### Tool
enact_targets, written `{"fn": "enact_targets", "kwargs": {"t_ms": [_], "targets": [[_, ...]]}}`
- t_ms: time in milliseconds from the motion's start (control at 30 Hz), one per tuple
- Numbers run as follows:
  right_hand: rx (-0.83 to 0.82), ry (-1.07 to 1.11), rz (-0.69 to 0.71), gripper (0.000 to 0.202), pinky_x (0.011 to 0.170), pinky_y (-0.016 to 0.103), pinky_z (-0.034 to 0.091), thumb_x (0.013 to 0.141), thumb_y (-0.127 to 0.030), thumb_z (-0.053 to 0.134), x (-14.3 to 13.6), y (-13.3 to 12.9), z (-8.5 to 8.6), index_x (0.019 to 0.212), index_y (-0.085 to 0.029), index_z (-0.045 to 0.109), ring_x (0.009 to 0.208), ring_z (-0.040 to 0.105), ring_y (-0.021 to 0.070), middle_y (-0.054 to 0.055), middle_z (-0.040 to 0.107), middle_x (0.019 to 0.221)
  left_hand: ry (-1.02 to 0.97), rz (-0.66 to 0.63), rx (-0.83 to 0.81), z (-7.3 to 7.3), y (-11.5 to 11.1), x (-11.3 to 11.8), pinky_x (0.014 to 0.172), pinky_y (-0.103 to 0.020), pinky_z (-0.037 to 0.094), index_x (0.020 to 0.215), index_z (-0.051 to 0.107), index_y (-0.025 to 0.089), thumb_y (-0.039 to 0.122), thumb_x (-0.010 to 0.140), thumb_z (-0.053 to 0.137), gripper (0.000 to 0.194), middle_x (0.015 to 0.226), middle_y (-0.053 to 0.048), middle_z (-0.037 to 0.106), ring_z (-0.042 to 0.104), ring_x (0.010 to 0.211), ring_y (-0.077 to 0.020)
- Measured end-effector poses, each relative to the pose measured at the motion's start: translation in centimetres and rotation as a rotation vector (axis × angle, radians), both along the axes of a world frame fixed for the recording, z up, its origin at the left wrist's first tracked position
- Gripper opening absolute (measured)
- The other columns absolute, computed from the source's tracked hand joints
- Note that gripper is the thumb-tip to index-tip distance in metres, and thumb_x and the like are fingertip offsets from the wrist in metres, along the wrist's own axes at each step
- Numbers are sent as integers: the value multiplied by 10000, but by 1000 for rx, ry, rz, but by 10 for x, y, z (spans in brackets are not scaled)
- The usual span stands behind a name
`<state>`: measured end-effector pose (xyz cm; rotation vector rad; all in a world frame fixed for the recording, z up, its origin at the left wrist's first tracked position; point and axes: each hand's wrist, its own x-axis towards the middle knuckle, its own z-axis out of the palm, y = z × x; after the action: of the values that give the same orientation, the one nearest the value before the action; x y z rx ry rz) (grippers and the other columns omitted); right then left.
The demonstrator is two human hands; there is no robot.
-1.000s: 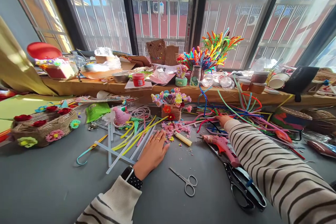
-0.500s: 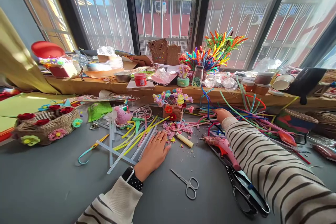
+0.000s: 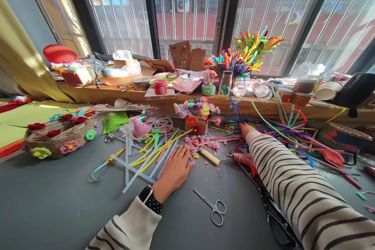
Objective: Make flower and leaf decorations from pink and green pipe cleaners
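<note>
My left hand [image 3: 175,168] lies palm down on the grey table, fingers stretched and holding nothing. Its fingertips are beside translucent glue sticks [image 3: 140,172], yellow pipe cleaners [image 3: 159,152] and pink fuzzy scraps [image 3: 202,142]. My right hand [image 3: 246,129] reaches to the near side of the pipe cleaner pile [image 3: 263,125]; its fingertips are hidden among the stems, so its grip is unclear. Under the right sleeve, a pink glue gun [image 3: 243,158] and black-handled scissors [image 3: 274,209] are partly covered. Small grey scissors [image 3: 212,207] lie open-bladed or nearly closed between the arms.
A woven basket with crocheted flowers [image 3: 60,136] stands left. A small flower-filled basket [image 3: 197,125] sits at centre, with a cream stick [image 3: 210,156] before it. Along the ledge are a red jar [image 3: 160,86], a glass bottle [image 3: 225,84] and colourful pipe cleaner bunches [image 3: 234,64].
The view has swung slightly left. My right hand has shifted a little left at the pile, and its sleeve now covers more of the glue gun. My left hand stays flat.
</note>
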<state>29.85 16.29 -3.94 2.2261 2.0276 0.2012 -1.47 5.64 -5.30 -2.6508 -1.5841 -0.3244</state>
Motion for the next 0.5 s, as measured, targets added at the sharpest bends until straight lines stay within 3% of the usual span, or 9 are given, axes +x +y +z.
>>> {"fn": "enact_targets", "kwargs": {"t_ms": [200, 500], "targets": [[-38, 6, 2, 236, 702, 336, 420, 789, -253, 406, 3, 0, 8, 1001, -164, 457, 835, 500, 145, 54, 484, 1013, 7, 9, 7, 0, 1, 0, 930, -368, 239, 1171, 319, 124, 373, 780, 246, 470, 1240, -91, 328, 260, 1144, -202], [58, -18, 103, 203, 715, 269, 376, 714, -207, 456, -2, -15, 23, 895, -216, 549, 917, 466, 188, 62, 514, 973, 39, 8, 13, 0, 0, 0, 938, -358, 228, 1169, 326, 107, 367, 782, 241, 475, 1242, -94, 323, 258, 1144, -202]]}}
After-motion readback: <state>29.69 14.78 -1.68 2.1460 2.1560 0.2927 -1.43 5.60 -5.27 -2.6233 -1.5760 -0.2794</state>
